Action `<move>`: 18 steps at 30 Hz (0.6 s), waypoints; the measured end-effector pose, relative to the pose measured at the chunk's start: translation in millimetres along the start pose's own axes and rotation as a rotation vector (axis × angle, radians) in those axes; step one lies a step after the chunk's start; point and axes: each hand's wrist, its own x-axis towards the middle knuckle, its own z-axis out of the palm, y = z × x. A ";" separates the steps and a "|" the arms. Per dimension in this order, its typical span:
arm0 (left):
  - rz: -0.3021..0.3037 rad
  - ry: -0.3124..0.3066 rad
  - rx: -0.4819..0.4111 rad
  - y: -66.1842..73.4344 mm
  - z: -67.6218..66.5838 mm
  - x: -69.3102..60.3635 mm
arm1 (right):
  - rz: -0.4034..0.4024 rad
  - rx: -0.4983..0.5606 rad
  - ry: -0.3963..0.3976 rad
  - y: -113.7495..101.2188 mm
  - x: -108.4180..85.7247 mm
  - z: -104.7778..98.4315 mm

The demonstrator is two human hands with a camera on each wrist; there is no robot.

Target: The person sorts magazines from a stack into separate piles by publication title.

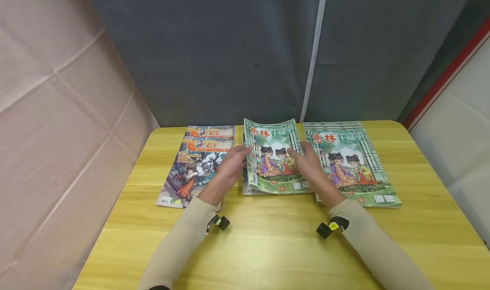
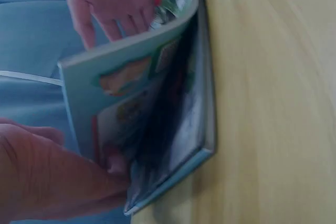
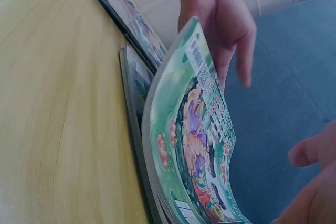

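Step observed: one green magazine (image 1: 273, 166) is being handled over the middle of the surface (image 1: 268, 243), above a lower magazine (image 1: 250, 191) that shows only at its margins. In my judgement this is a placing or lifting step; the pictures do not settle which.

Condition of hands: the left hand (image 1: 231, 162) holds the green magazine by its left side and the right hand (image 1: 308, 160) by its right, thumbs over the cover, fingers passing beneath. Whether the right thumb presses the cover I cannot tell; the right wrist view shows it apart. Both sides of the magazine bow upward, and its left side stands clear of the one below.

Next move, as judged: it calls for both sides to be kept level and the edges squared if the magazine is set down, or an even two-sided grip if it is raised.

Count: hands, two. Green magazine between them, apparently one. Lower magazine, at least one; the rest is covered. Left pile (image 1: 189, 177), dark-covered with orange titles: at least two, staggered. Right pile (image 1: 354, 166), green covers matching the held one: several top edges, at least three; exact number not verifiable.
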 end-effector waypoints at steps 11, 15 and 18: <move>0.084 0.055 0.071 -14.8 4.0 5.0 | 0.007 0.052 0.039 9.2 1.9 0.4; 0.149 0.066 0.037 -7.1 7.3 -2.2 | 0.022 0.111 0.053 13.4 3.4 3.1; 0.204 0.055 0.008 1.5 14.3 -9.4 | -0.005 0.163 0.080 12.9 3.8 3.9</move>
